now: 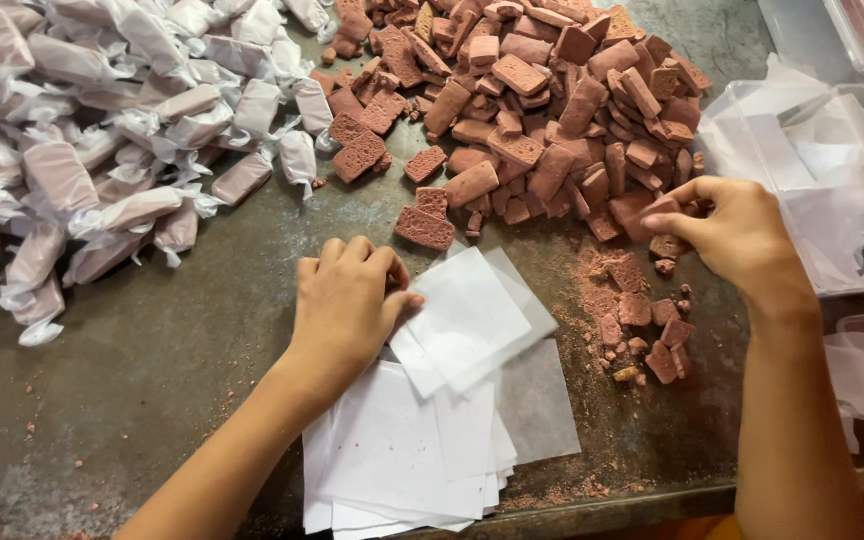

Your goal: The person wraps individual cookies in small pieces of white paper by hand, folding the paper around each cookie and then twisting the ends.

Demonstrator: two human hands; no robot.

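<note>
**Pink blocks and paper squares on a worn metal table**

Scuffed grey metal tabletop [152,380] carries everything. At its near edge lies a fanned stack of thin white paper squares [422,440]. The left hand [347,305] rests on the top sheet's left corner, fingers curled and pressed down, thumb pinning it. That sheet sits skewed, one corner aimed up and right toward the heap of reddish-pink rectangular crumbly blocks [542,110]. The right hand [737,235] is at the heap's lower right edge, thumb and forefinger pinched on one pink block [649,213], whose long axis I cannot tell; it lies right of the paper. Twisted white-wrapped pieces [82,150] pile far left; clear plastic tubs [832,170] stand right.
</note>
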